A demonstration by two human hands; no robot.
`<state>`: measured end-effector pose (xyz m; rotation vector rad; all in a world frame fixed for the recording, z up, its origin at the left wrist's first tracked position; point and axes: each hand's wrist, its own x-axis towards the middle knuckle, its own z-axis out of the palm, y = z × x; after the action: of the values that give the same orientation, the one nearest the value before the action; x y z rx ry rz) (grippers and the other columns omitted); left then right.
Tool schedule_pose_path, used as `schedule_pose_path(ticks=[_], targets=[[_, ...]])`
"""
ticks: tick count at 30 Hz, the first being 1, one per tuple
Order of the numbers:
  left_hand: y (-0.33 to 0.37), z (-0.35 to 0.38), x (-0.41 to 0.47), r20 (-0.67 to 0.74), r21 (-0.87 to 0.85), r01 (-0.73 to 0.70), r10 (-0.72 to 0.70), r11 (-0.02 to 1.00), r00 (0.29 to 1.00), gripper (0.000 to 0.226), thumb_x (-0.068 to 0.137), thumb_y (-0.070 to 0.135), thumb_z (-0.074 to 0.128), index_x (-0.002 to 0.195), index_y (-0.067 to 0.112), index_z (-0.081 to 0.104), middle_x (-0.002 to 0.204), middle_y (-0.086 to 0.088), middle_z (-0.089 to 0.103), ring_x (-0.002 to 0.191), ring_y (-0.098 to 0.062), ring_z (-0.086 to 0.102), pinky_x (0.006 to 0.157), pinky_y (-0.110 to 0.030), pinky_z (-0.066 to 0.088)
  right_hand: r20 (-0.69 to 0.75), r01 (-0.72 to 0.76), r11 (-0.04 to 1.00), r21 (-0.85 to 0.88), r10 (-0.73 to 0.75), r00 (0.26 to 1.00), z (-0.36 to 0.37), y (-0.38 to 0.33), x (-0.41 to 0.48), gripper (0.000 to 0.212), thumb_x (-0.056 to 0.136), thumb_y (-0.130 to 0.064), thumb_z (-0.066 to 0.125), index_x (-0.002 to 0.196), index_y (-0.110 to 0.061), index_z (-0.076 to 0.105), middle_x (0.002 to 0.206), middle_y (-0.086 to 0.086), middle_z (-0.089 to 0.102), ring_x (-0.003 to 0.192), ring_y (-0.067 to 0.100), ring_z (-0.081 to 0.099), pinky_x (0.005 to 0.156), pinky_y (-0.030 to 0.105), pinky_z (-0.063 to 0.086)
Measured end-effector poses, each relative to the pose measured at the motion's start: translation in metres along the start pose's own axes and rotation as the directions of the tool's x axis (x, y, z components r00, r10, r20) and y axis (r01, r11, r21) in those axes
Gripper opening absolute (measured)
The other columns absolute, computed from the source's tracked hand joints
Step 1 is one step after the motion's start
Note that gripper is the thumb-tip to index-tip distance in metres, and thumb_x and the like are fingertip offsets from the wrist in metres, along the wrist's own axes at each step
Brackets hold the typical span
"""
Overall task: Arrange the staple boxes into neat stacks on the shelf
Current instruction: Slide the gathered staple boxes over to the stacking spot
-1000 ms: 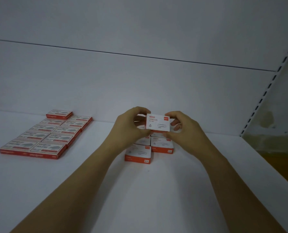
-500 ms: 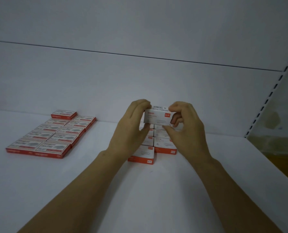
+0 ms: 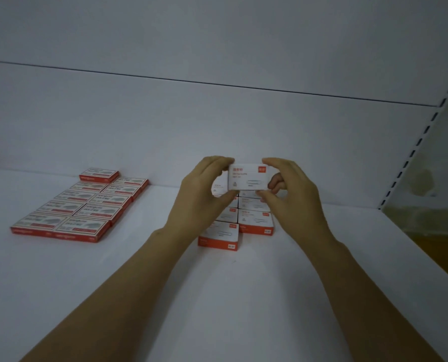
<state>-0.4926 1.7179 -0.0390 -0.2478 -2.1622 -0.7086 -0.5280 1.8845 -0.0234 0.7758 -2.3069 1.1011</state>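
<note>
Both hands, left hand [image 3: 202, 197] and right hand [image 3: 293, 189], fingers pinching white box [image 3: 247, 177] above orange-white stack [image 3: 255, 220]; careless lowering could nudge neighbours crooked.

White box [image 3: 247, 177] with red print; at six o'clock, orange-fronted boxes [image 3: 255, 223] — at nine, red-edged boxes [image 3: 87, 205]; white shelf [image 3: 139, 283].

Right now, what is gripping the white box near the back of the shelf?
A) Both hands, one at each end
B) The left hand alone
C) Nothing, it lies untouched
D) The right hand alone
A: the left hand and the right hand each pinch one end of the white box between thumb and fingers.
</note>
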Motion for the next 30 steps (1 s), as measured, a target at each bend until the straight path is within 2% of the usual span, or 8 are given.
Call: schedule_pose_path(ticks=[4,9,14,16,18,21,25,30], targets=[[0.004,-0.007,-0.001,0.307,-0.115,0.300,-0.253,0.947,0.917,0.057,0.078,0.025,0.074,0.130,0.018,0.052,0.124,0.004,0.060,0.104,-0.004,0.057,0.084,-0.005,0.045,0.260,-0.296,0.936,0.189,0.243,0.935,-0.010,0.007,-0.001,0.064,0.077,-0.007,0.074,0.131,-0.027,0.046,0.114,-0.010,0.060,0.079,0.003,0.061,0.065,0.012,0.049],[0.015,-0.018,-0.001,0.495,-0.010,0.322,-0.275,0.947,0.824,0.058,0.078,0.026,0.074,0.131,0.019,0.052,0.123,0.003,0.061,0.102,-0.005,0.057,0.089,-0.013,0.046,0.448,-0.374,0.928,-0.010,0.338,0.828,-0.027,0.005,-0.004,0.038,0.072,-0.013,0.077,0.105,-0.023,0.063,0.107,-0.007,0.067,0.089,0.008,0.064,0.071,0.019,0.048],[0.021,-0.037,-0.023,0.445,0.050,0.333,-0.320,0.942,0.837,0.068,0.073,0.036,0.077,0.132,0.017,0.049,0.119,0.000,0.057,0.102,-0.012,0.056,0.095,-0.029,0.047,0.528,-0.402,0.909,-0.107,0.394,0.752,-0.049,-0.008,-0.025,0.036,0.071,-0.013,0.078,0.104,-0.019,0.066,0.100,-0.007,0.065,0.075,0.003,0.060,0.053,0.006,0.042],[0.018,-0.046,-0.032,0.417,0.106,0.366,-0.375,0.925,0.828,0.071,0.073,0.040,0.076,0.133,0.016,0.048,0.119,0.000,0.056,0.099,-0.011,0.055,0.089,-0.025,0.047,0.523,-0.368,0.905,-0.215,0.425,0.739,-0.051,-0.009,-0.036,0.042,0.070,-0.017,0.079,0.109,-0.018,0.065,0.107,-0.005,0.063,0.086,0.008,0.059,0.065,0.013,0.045],[0.014,-0.052,-0.040,0.413,0.167,0.415,-0.446,0.894,0.794,0.077,0.071,0.044,0.077,0.134,0.014,0.046,0.122,-0.002,0.055,0.096,-0.011,0.056,0.084,-0.024,0.047,0.512,-0.347,0.885,-0.310,0.463,0.723,-0.049,-0.010,-0.043,0.044,0.071,-0.020,0.079,0.112,-0.017,0.064,0.110,-0.002,0.062,0.097,0.013,0.058,0.077,0.021,0.045],[0.015,-0.054,-0.046,0.474,0.231,0.499,-0.545,0.835,0.692,0.084,0.068,0.043,0.079,0.136,0.011,0.042,0.126,-0.005,0.052,0.097,-0.013,0.056,0.081,-0.024,0.046,0.499,-0.411,0.874,-0.260,0.486,0.717,-0.040,-0.013,-0.048,0.049,0.073,-0.016,0.078,0.118,-0.013,0.058,0.103,-0.001,0.059,0.089,0.013,0.057,0.065,0.016,0.044],[0.013,-0.043,-0.047,0.511,0.299,0.468,-0.553,0.832,0.658,0.032,0.072,0.036,0.078,0.087,0.020,0.055,0.098,-0.002,0.056,0.086,-0.016,0.051,0.071,-0.022,0.039,0.450,-0.455,0.869,-0.194,0.491,0.746,-0.028,-0.014,-0.049,0.040,0.075,-0.012,0.076,0.110,-0.012,0.056,0.091,-0.005,0.056,0.070,0.001,0.051,0.051,0.009,0.035],[0.008,-0.034,-0.045,0.489,0.286,0.453,-0.535,0.844,0.689,0.023,0.079,0.025,0.072,0.088,0.004,0.067,0.083,-0.005,0.057,0.074,-0.016,0.050,0.051,-0.015,0.032,0.408,-0.460,0.864,-0.204,0.502,0.763,-0.019,-0.010,-0.048,0.034,0.075,-0.013,0.076,0.097,-0.014,0.051,0.096,-0.001,0.058,0.078,0.008,0.053,0.052,0.013,0.035]])
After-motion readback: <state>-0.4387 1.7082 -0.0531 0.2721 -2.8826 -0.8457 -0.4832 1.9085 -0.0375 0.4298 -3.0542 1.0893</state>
